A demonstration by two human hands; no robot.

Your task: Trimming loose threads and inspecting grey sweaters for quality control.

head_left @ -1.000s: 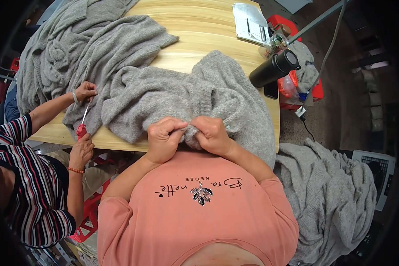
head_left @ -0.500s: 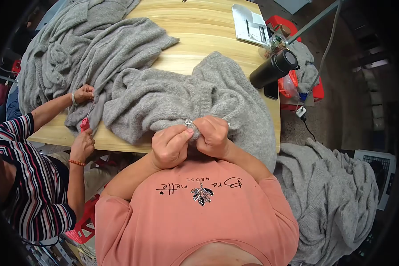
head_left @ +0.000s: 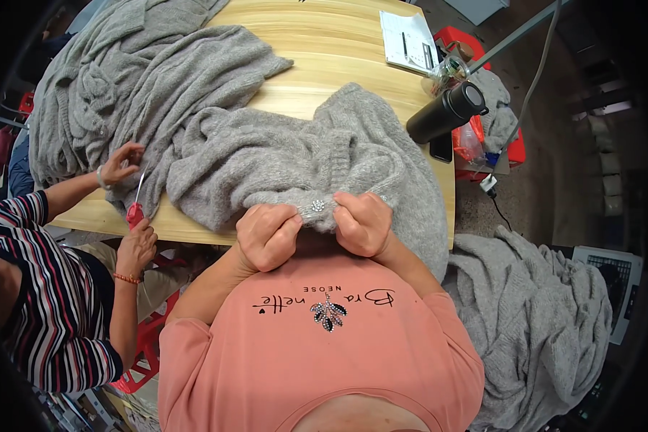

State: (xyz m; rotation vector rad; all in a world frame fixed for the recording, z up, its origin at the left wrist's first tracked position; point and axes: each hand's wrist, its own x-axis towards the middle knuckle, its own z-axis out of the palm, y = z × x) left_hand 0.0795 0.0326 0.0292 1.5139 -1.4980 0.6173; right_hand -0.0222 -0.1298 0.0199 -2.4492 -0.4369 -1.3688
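Observation:
A grey knitted sweater (head_left: 266, 155) lies bunched on the table in front of me. Its edge is pinched between the closed fingers of my left hand (head_left: 268, 236) and my right hand (head_left: 363, 223), a short span apart. On the stretch of knit between them sits a sparkling round button (head_left: 317, 206). Another shiny button (head_left: 384, 199) peeks out beside my right hand. What lies under my curled fingers is hidden.
At my left a co-worker's hand (head_left: 135, 248) holds red-handled scissors (head_left: 135, 213) by a grey knit pile (head_left: 151, 79). On the wooden table (head_left: 331, 36) are a black bottle (head_left: 446, 111), phone (head_left: 441, 147) and papers (head_left: 408, 41). More grey knitwear (head_left: 533, 324) is heaped at right.
My hands have moved apart along the sweater's edge, baring the button between them. The co-worker's far hand has let go of the knit and lifted, fingers spread.

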